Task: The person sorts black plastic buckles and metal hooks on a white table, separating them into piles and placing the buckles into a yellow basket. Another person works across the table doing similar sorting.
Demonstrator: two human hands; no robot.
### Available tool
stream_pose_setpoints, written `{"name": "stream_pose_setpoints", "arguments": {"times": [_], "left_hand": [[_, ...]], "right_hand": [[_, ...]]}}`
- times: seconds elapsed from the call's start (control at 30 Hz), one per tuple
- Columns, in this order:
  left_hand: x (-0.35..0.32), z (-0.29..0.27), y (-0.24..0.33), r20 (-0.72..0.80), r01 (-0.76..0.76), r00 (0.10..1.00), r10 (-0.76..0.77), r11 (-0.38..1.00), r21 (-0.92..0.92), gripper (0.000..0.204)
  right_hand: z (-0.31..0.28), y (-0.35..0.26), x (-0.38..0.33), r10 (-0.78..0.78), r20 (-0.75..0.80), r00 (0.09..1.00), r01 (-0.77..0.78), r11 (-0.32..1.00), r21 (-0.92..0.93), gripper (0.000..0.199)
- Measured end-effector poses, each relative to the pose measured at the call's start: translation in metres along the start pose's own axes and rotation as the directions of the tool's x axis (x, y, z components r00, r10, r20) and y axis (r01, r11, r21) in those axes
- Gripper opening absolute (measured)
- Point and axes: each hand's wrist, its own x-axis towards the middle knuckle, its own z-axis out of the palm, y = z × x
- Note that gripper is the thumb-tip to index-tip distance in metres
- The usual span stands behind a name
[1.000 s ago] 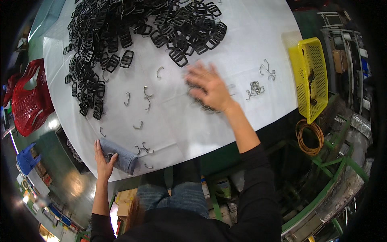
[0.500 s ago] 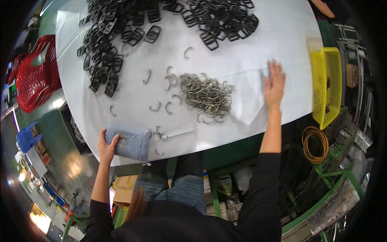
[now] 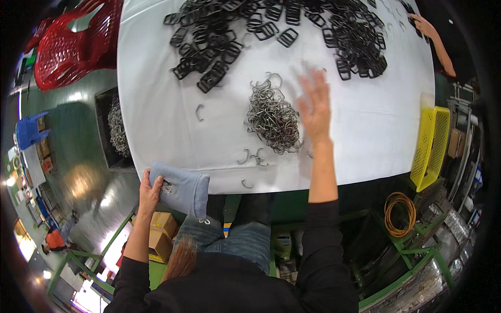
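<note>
My left hand [image 3: 150, 192] grips the edge of a folded light-blue cloth [image 3: 180, 189] at the table's near left edge. The cloth has a dark patch, and a white string hangs from its lower corner. My right hand [image 3: 315, 107], fingers spread and slightly blurred, is at the right side of a heap of bent metal hooks [image 3: 271, 117]. It holds nothing that I can see; whether it touches the hooks I cannot tell. A loose hook [image 3: 199, 112] lies left of the heap, and a few more [image 3: 258, 156] lie in front of it.
Black rectangular buckles [image 3: 213, 75] are piled along the far side of the white table [image 3: 156, 130], with another pile [image 3: 360, 47] at right. Another person's hand [image 3: 424, 25] is at the far right. A yellow basket [image 3: 430, 148], red chair [image 3: 78, 49] and metal-filled crate [image 3: 112, 125] stand around.
My right hand has moved left toward the heap. Fewer loose hooks lie left of the heap. The cloth is lifted and tilted slightly in my left hand, and the whole view has shifted.
</note>
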Motion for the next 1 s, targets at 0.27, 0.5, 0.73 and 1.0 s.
{"name": "stream_pose_setpoints", "arguments": {"times": [0.27, 0.5, 0.73, 1.0], "left_hand": [[-0.023, -0.034, -0.033, 0.019, 0.050, 0.999, -0.048, 0.984, -0.170, 0.036], [-0.040, -0.057, -0.053, 0.054, 0.050, 0.998, -0.041, 0.984, -0.173, 0.040], [-0.044, -0.065, -0.065, 0.034, 0.122, 0.992, -0.118, 0.974, -0.192, 0.036], [-0.062, -0.076, -0.073, 0.027, 0.172, 0.985, -0.170, 0.979, -0.110, 0.037]], "right_hand": [[0.059, -0.051, 0.006, -0.224, 0.383, 0.896, 0.242, 0.970, 0.003, 0.050], [-0.010, -0.038, -0.083, 0.156, -0.096, 0.983, -0.163, 0.984, -0.067, 0.052], [0.046, -0.063, -0.091, 0.147, 0.072, 0.987, -0.130, 0.973, -0.192, 0.055], [0.096, -0.130, -0.043, -0.166, 0.300, 0.939, 0.195, 0.978, -0.068, 0.048]]}}
